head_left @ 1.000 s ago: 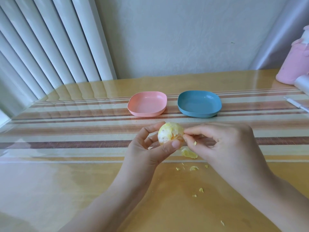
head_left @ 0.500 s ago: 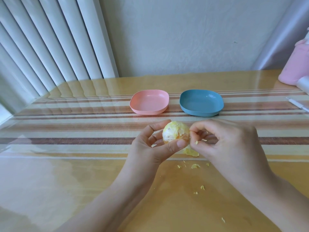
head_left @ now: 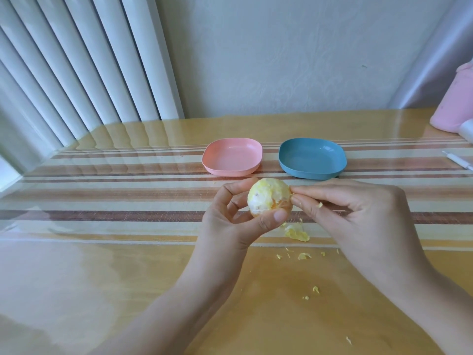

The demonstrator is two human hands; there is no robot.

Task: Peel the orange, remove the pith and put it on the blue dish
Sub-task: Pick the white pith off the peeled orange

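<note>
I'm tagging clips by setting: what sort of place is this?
Probably a home dining table: striped cloth under clear plastic, vertical blinds, a pink dish and a blue dish.

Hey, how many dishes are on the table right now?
2. The pink dish sits toward the far side of the table, and the blue dish is just to its right, not touching it. Both are empty. None looks hidden.

Pink dish (head_left: 232,157) beside blue dish (head_left: 312,158)
</note>
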